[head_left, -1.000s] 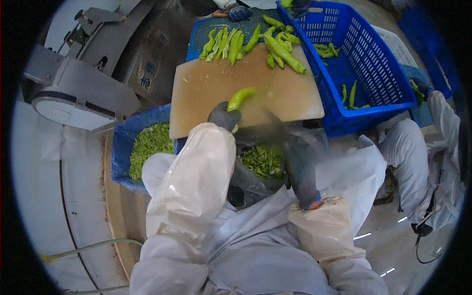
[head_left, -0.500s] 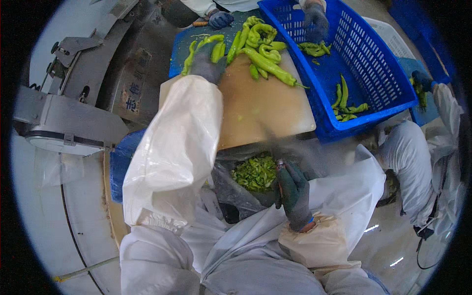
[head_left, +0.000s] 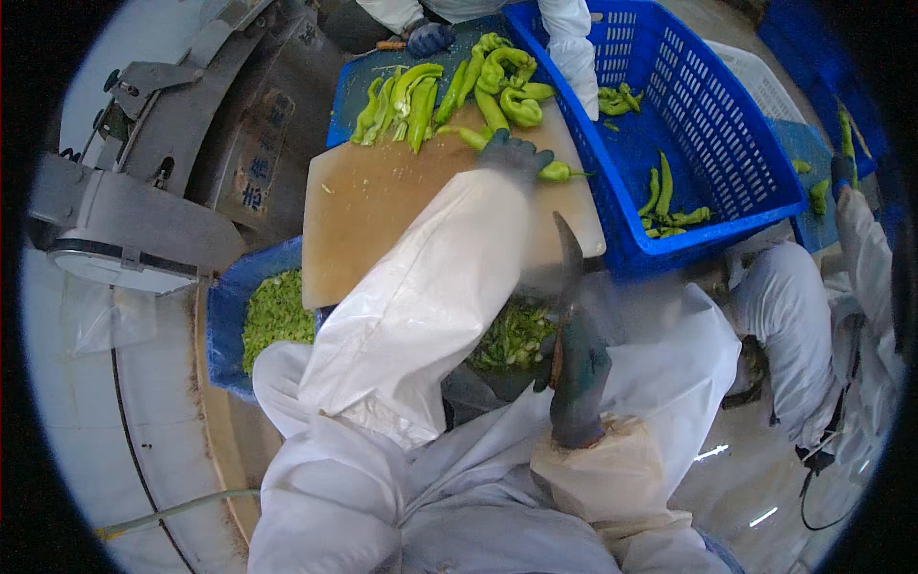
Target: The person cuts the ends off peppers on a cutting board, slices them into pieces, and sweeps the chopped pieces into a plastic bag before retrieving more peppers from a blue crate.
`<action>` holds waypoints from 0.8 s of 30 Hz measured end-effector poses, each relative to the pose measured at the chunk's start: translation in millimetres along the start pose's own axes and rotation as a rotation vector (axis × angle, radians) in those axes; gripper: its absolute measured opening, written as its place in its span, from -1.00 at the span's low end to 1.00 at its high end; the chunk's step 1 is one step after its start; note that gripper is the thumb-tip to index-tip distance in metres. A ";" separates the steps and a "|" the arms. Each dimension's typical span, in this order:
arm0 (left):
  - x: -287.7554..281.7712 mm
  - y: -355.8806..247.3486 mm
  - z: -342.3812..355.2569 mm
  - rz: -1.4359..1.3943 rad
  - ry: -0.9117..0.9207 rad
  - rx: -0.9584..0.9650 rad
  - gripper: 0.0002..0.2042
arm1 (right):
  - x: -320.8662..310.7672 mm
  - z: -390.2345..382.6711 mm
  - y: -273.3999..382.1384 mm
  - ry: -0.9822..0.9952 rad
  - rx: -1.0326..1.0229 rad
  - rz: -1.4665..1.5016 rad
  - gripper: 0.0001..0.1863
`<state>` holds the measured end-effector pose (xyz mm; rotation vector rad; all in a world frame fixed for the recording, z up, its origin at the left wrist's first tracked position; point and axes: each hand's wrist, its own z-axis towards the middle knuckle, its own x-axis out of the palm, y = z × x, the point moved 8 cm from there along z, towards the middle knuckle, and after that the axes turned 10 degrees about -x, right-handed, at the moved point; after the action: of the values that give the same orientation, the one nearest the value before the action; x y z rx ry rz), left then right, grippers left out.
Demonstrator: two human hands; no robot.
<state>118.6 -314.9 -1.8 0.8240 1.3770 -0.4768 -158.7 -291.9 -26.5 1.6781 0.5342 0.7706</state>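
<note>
My left hand (head_left: 514,156), in a dark glove, reaches across the pale cutting board (head_left: 363,220), fingers closed on a long green pepper (head_left: 559,171). Beyond it a pile of peppers (head_left: 502,77) and a row of opened peppers (head_left: 402,105) lie over the board's far edge and a blue board (head_left: 346,105) behind. My right hand (head_left: 574,383), also gloved, grips a knife whose curved dark blade (head_left: 566,247) points up toward the board's front right. Below the board, chopped greens (head_left: 507,335) sit in a bag, partly hidden by my left sleeve.
A blue basket (head_left: 688,124) holding some peppers stands right of the board. A blue tub (head_left: 225,330) of chopped pepper is at left, below steel machinery (head_left: 143,220). A co-worker's gloved hand (head_left: 430,38) and reaching sleeve (head_left: 574,67) are across; another person (head_left: 794,325) is at right.
My left hand went from the near board up to the far left peppers, then moved right onto another pepper. The co-worker's arm came down beside the basket. My right hand stayed low with the knife.
</note>
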 end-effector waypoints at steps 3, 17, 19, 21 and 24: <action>18.2 25.2 -36.3 -0.205 -0.043 -0.052 -0.62 | 7.4 2.9 20.6 0.023 -0.258 -0.202 -0.73; 12.9 104.3 -222.9 -0.417 -0.302 -0.416 -0.56 | 62.6 -12.1 23.7 0.332 -0.413 -0.420 -0.70; 17.8 99.0 -220.9 -0.364 -0.299 -0.335 -0.57 | 74.0 -12.9 24.1 0.402 -0.338 -0.510 -0.68; 21.1 99.4 -220.5 -0.341 -0.318 -0.339 -0.59 | 83.9 -8.5 22.6 0.402 -0.451 -0.535 -0.67; 26.1 98.7 -215.1 -0.295 -0.291 -0.331 -0.63 | 91.7 -1.7 21.8 0.413 -0.536 -0.672 -0.65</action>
<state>52.2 -86.2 -1.5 0.2692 1.2637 -0.5538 -98.7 -231.6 14.0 0.7618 1.0099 0.6711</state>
